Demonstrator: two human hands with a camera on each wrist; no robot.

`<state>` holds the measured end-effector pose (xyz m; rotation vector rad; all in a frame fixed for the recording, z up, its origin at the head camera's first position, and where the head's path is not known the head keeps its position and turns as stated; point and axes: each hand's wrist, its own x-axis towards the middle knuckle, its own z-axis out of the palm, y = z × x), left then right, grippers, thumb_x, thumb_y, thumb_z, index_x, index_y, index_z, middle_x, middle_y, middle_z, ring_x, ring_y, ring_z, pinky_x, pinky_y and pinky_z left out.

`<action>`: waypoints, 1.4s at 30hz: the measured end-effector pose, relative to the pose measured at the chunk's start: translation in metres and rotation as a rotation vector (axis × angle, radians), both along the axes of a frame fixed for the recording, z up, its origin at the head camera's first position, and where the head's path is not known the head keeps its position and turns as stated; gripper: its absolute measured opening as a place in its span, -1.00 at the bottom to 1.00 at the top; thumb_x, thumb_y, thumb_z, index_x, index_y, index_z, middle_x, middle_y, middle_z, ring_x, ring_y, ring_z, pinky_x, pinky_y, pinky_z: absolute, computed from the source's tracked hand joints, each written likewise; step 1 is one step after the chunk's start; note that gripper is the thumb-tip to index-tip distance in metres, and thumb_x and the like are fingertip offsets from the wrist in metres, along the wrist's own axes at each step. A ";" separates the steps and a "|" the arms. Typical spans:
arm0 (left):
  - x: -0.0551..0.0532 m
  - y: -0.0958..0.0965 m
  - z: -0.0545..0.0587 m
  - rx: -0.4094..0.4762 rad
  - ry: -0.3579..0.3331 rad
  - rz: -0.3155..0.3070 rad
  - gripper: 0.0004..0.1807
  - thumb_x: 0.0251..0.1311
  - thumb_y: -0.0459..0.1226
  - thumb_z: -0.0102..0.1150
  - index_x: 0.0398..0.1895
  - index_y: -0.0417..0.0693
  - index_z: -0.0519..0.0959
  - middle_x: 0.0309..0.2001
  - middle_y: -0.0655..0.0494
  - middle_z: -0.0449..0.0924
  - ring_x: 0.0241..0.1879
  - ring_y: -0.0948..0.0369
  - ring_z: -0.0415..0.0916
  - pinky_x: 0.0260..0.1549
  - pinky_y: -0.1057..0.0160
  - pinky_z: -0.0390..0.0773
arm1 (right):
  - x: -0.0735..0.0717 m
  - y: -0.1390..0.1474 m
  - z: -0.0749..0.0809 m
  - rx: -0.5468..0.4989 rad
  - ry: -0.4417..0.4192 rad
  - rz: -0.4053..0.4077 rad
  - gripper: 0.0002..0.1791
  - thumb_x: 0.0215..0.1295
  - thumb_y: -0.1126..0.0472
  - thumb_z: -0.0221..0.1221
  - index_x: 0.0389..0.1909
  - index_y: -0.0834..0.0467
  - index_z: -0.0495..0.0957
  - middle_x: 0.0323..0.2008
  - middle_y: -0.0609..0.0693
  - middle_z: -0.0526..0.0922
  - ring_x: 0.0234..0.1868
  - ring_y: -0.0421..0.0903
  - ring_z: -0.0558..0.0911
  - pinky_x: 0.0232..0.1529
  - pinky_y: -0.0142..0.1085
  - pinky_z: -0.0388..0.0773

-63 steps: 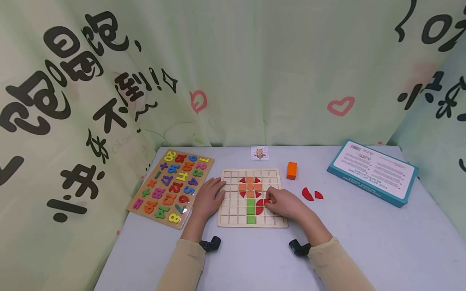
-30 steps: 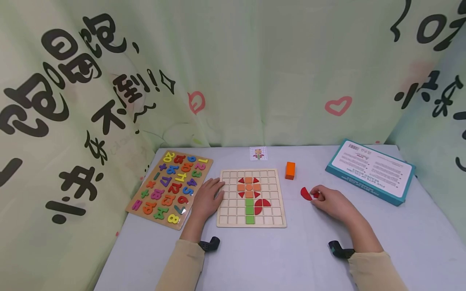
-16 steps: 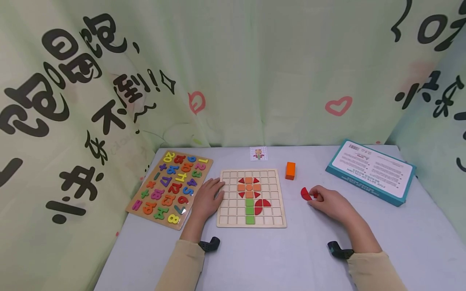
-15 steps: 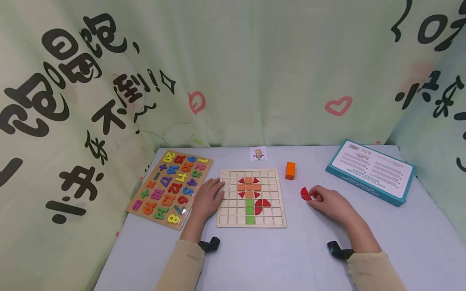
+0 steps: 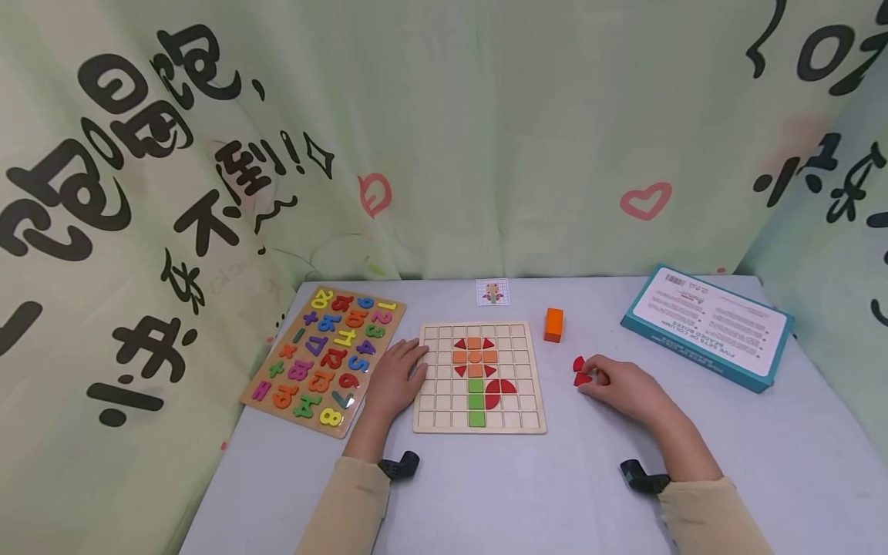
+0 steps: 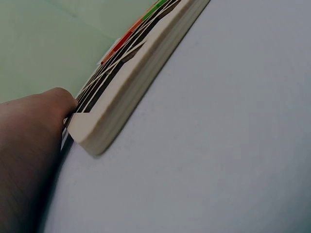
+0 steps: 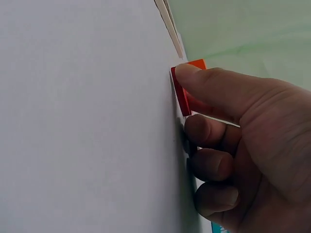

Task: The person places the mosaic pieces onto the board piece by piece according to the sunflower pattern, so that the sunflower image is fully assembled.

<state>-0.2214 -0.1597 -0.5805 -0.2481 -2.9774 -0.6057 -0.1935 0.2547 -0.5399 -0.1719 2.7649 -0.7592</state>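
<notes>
My left hand (image 5: 395, 379) lies along the left edge of the wooden grid board (image 5: 433, 422), fingers extended; in the left wrist view the thumb (image 6: 53, 104) touches the board's corner. To the right of the board, my right hand (image 5: 620, 385) pinches a red quarter-circle piece (image 5: 583, 378) between thumb and index finger, low over the table. The right wrist view shows the thumb lying on this red piece (image 7: 181, 94), the other fingers curled. A second red piece (image 5: 579, 362) is just beyond the fingertips. Green squares (image 5: 476, 402), orange pieces (image 5: 474, 344) and red pieces (image 5: 492, 401) sit on the board.
A number puzzle board (image 5: 284, 375) lies to the left of the grid board. Behind it is a small pattern card (image 5: 492, 292). An orange block (image 5: 553, 325) stands to the right, and a teal box (image 5: 708, 327) lies at the back right.
My right hand left the grid board for the red pieces at the right, then shifted slightly left. Two red pieces there have come apart. My left hand has stayed still.
</notes>
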 end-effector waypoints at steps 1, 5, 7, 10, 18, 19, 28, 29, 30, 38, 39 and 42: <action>0.000 0.000 0.000 0.000 0.002 -0.001 -0.52 0.42 0.04 -0.04 0.36 0.25 0.44 0.45 0.20 0.33 0.51 0.10 0.14 0.48 -0.02 0.19 | 0.000 -0.001 0.000 0.000 0.002 0.003 -0.61 0.23 -0.06 0.31 -0.01 0.03 0.53 -0.54 -0.04 0.42 -0.45 -0.11 0.43 -0.49 -0.32 0.31; 0.000 -0.001 -0.001 -0.002 0.014 -0.010 -0.52 0.42 0.03 -0.04 0.35 0.23 0.45 0.44 0.18 0.34 0.51 0.09 0.15 0.47 -0.03 0.21 | 0.001 -0.005 -0.001 0.001 0.010 0.008 -0.64 0.24 -0.05 0.31 -0.06 0.02 0.51 -0.56 -0.05 0.42 -0.47 -0.11 0.43 -0.50 -0.33 0.31; 0.000 -0.001 -0.001 0.001 0.017 -0.012 -0.52 0.42 0.03 -0.03 0.35 0.23 0.45 0.44 0.18 0.34 0.51 0.08 0.15 0.47 -0.04 0.21 | 0.001 -0.006 0.000 0.006 0.015 0.007 -0.65 0.24 -0.05 0.31 -0.07 0.02 0.51 -0.56 -0.05 0.42 -0.47 -0.12 0.43 -0.51 -0.33 0.31; 0.000 -0.001 -0.001 0.003 0.018 -0.010 -0.52 0.41 0.03 -0.02 0.35 0.23 0.45 0.44 0.18 0.34 0.50 0.08 0.15 0.47 -0.04 0.21 | 0.002 -0.006 0.002 0.010 0.023 0.010 -0.66 0.24 -0.04 0.31 -0.08 0.02 0.50 -0.56 -0.05 0.42 -0.47 -0.12 0.42 -0.51 -0.33 0.31; 0.000 0.000 0.000 0.004 0.016 -0.008 -0.52 0.42 0.03 -0.03 0.35 0.23 0.45 0.44 0.18 0.34 0.51 0.08 0.15 0.47 -0.04 0.21 | 0.003 -0.005 0.003 0.012 0.028 0.015 -0.67 0.21 -0.07 0.32 -0.13 0.01 0.51 -0.57 -0.06 0.42 -0.49 -0.12 0.42 -0.53 -0.34 0.29; 0.000 0.000 0.000 0.002 0.013 -0.008 -0.52 0.42 0.03 -0.03 0.35 0.24 0.45 0.45 0.18 0.34 0.51 0.08 0.14 0.47 -0.04 0.21 | 0.003 -0.005 0.003 0.012 0.028 0.015 -0.66 0.21 -0.08 0.33 -0.13 0.01 0.52 -0.57 -0.06 0.42 -0.48 -0.12 0.42 -0.53 -0.34 0.29; 0.000 -0.001 0.001 0.004 0.000 -0.008 -0.51 0.43 0.04 -0.06 0.37 0.24 0.43 0.46 0.19 0.32 0.52 0.08 0.12 0.48 -0.04 0.18 | 0.004 -0.004 0.004 0.003 0.016 0.048 -0.60 0.22 -0.13 0.31 -0.04 -0.01 0.53 -0.55 -0.08 0.43 -0.48 -0.13 0.42 -0.52 -0.35 0.28; 0.000 0.000 0.001 0.001 -0.003 -0.008 -0.51 0.43 0.05 -0.06 0.37 0.25 0.43 0.46 0.19 0.31 0.52 0.09 0.12 0.49 -0.03 0.18 | 0.005 -0.004 0.005 -0.003 0.012 0.057 -0.61 0.23 -0.10 0.30 -0.01 -0.02 0.53 -0.54 -0.08 0.43 -0.48 -0.13 0.42 -0.53 -0.36 0.28; 0.000 0.000 0.001 0.000 -0.004 -0.009 -0.51 0.43 0.04 -0.06 0.37 0.25 0.43 0.46 0.19 0.31 0.52 0.09 0.12 0.49 -0.03 0.17 | 0.005 -0.003 0.006 -0.006 0.005 0.066 -0.62 0.25 -0.05 0.29 0.02 -0.03 0.53 -0.54 -0.09 0.44 -0.49 -0.14 0.42 -0.53 -0.36 0.28; 0.000 0.000 0.001 -0.011 -0.007 -0.009 -0.51 0.43 0.05 -0.06 0.37 0.25 0.43 0.46 0.20 0.32 0.52 0.09 0.12 0.48 -0.03 0.19 | 0.006 -0.002 0.007 0.001 -0.003 0.089 -0.70 0.28 0.03 0.27 -0.01 -0.02 0.54 -0.52 -0.10 0.45 -0.47 -0.15 0.43 -0.52 -0.37 0.32; 0.001 0.000 0.001 -0.012 -0.010 -0.008 -0.51 0.43 0.05 -0.06 0.37 0.25 0.43 0.46 0.20 0.31 0.52 0.10 0.12 0.49 -0.03 0.18 | 0.006 -0.002 0.006 0.002 -0.007 0.083 -0.69 0.26 0.01 0.28 -0.01 -0.02 0.54 -0.51 -0.10 0.46 -0.46 -0.15 0.43 -0.51 -0.37 0.33; 0.001 0.000 0.001 -0.010 -0.016 -0.005 -0.51 0.43 0.05 -0.06 0.38 0.26 0.42 0.46 0.21 0.31 0.52 0.10 0.11 0.49 -0.03 0.17 | 0.005 -0.002 0.006 -0.003 -0.024 0.074 -0.63 0.22 0.00 0.32 0.00 0.00 0.53 -0.50 -0.09 0.47 -0.44 -0.14 0.45 -0.50 -0.36 0.36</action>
